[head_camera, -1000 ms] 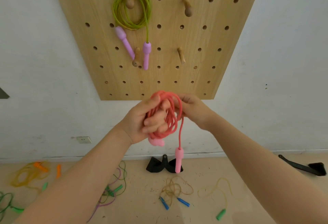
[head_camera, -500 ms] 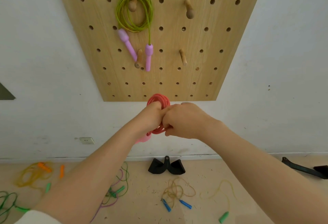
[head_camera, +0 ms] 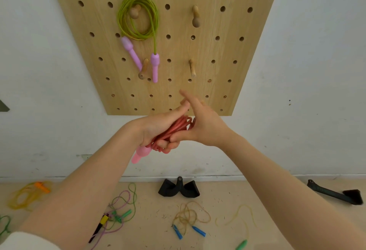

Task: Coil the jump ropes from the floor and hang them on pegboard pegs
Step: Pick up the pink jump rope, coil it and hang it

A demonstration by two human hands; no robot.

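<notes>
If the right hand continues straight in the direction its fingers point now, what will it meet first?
The right hand points its fingers up and slightly left, toward the pegboard. It would probably meet the bare lower part of the board first, beneath the short peg. Depth is unclear from this view, so how far it stands from the board cannot be told.

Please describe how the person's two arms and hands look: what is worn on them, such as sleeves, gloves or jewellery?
Both forearms are bare from wrist to near the elbow. The left hand and the right hand wear no gloves, and no watch or bracelet shows on either wrist. A white sleeve edge appears at the left arm's lower end, in the bottom left corner. No sleeve shows on the right arm. Rings cannot be told.
</notes>
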